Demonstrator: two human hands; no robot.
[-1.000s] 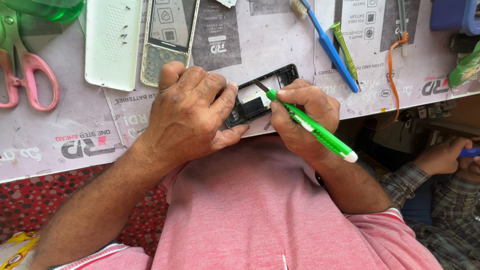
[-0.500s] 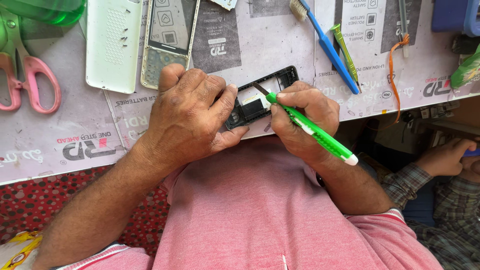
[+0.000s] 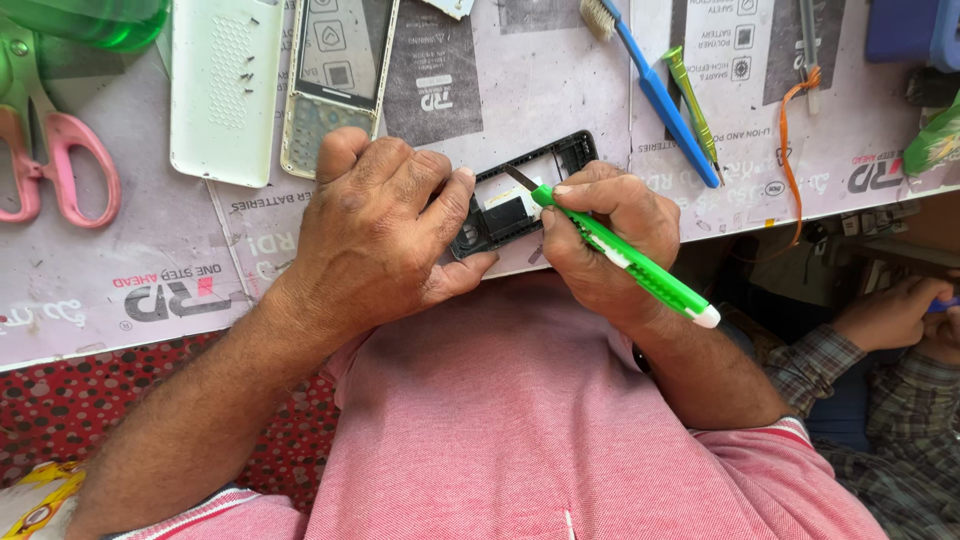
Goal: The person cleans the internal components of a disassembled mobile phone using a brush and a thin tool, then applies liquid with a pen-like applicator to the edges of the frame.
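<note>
— What are the fingers doing?

— The right hand (image 3: pixel 605 235) has its fingers closed around a green screwdriver (image 3: pixel 625 260), held like a pen. Its dark tip points into a black phone frame (image 3: pixel 520 195) just past the fingertips. The left hand (image 3: pixel 375 235) is curled over the frame's other end, fingers closed on it and pressing it down on the counter (image 3: pixel 150 290).

— So where is the frame exactly?

— Between the two hands, lying at a slant near the counter's edge, just above the pink shirt (image 3: pixel 520 420). Part of it is hidden under the left fingers.

— And further out?

— Just beyond the left knuckles lies a phone front with a keypad (image 3: pixel 335 80), and beside that a white back cover (image 3: pixel 225 90) with a few tiny screws on it. Farther left are pink scissors (image 3: pixel 55 160), with something green and see-through (image 3: pixel 90 20) at the corner. Beyond the right fingers lie a blue toothbrush (image 3: pixel 655 90) and a thin green tool (image 3: pixel 692 110) side by side, then an orange cord (image 3: pixel 790 150).

— Anyone else about?

— Another person's hand (image 3: pixel 890 315), in a checked sleeve, shows at the right edge, well apart from the work.
</note>
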